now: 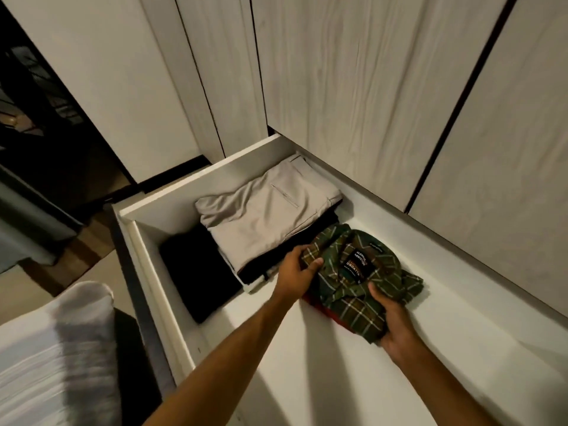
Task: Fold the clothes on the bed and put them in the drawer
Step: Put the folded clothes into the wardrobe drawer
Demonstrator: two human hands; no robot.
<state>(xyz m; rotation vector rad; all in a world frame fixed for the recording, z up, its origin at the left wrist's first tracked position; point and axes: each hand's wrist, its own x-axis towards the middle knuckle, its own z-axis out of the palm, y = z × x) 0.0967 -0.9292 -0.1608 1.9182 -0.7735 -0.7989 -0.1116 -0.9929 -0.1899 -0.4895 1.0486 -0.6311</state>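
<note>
In drawer (461,290): hand-held plaid shirt (362,272)

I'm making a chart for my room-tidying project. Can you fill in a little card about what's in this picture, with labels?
place: open white drawer under pale wardrobe doors
being put away: folded green plaid shirt, label facing up
left hand: grips the shirt's left edge
right hand: grips the shirt's near edge
already in drawer: folded beige trousers atop dark clothes; folded black garment beside them
under shirt: something red, unclear
free space: right part of the drawer
</note>
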